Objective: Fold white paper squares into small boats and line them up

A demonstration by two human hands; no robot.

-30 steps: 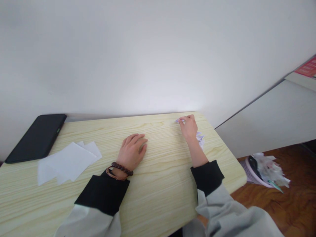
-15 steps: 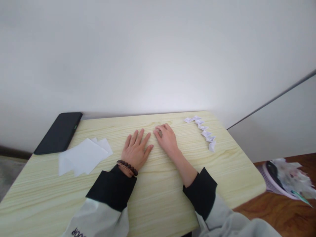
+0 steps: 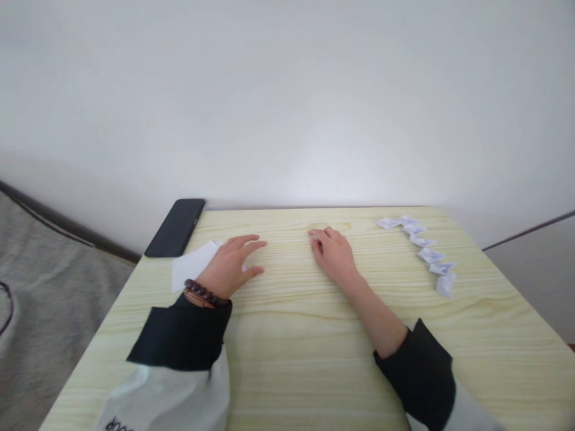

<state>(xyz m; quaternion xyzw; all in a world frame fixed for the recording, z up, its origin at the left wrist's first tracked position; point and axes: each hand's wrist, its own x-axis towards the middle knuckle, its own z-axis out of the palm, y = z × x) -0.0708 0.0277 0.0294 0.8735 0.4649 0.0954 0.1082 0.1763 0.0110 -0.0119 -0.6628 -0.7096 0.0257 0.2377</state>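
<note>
My left hand point(image 3: 231, 261), with a dark bead bracelet at the wrist, hovers over the white paper sheets point(image 3: 191, 264) on the left of the table. Its fingers are apart and nothing shows in them; it hides part of the sheets. My right hand point(image 3: 333, 252) rests near the table's middle, fingers curled, thumb and fingertips close together with a small gap. I see nothing between them. Right of it, several small folded white paper pieces point(image 3: 423, 242) lie in a curved row.
A black tablet or phone-like slab point(image 3: 175, 227) lies at the table's back left corner. The pale wood-grain table point(image 3: 296, 359) stands against a white wall point(image 3: 287, 102). Grey fabric point(image 3: 58, 311) is to the left, below the table edge.
The view has turned left. My left hand has gone from lying flat on the table to over the paper sheets. My right hand keeps its curled pose.
</note>
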